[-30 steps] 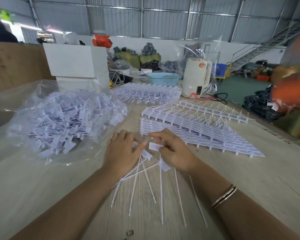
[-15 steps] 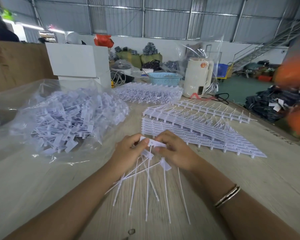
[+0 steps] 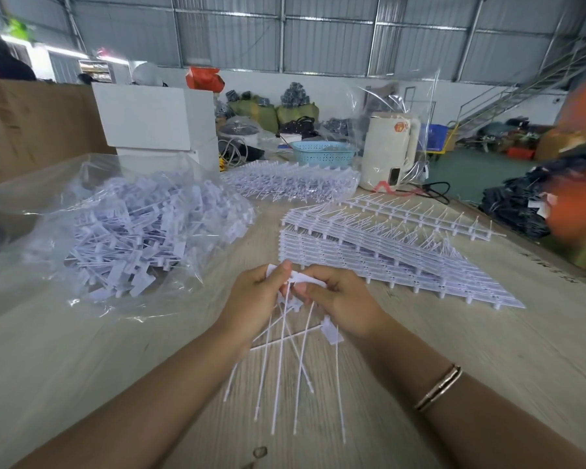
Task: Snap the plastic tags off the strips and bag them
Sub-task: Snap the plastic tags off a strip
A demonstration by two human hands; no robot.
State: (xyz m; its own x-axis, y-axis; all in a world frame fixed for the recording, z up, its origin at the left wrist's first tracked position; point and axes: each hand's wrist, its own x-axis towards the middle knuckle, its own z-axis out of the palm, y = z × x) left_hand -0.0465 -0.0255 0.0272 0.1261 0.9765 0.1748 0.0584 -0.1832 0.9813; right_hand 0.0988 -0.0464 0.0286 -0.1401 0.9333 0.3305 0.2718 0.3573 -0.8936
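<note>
No text can be read with certainty here. Far beyond the two hands and to their right, the cream-white appliance (image 3: 388,150) carries an orange sticker (image 3: 400,127) near its top, but the print on it is too small to make out. On the wooden table (image 3: 487,336), at its right edge well to the right of the grip, some dark printed characters (image 3: 542,257) stand on the surface; they are blurred and I cannot read them.

hands (image 3: 305,299) lifted, more tags (image 3: 286,350) gathered
</note>
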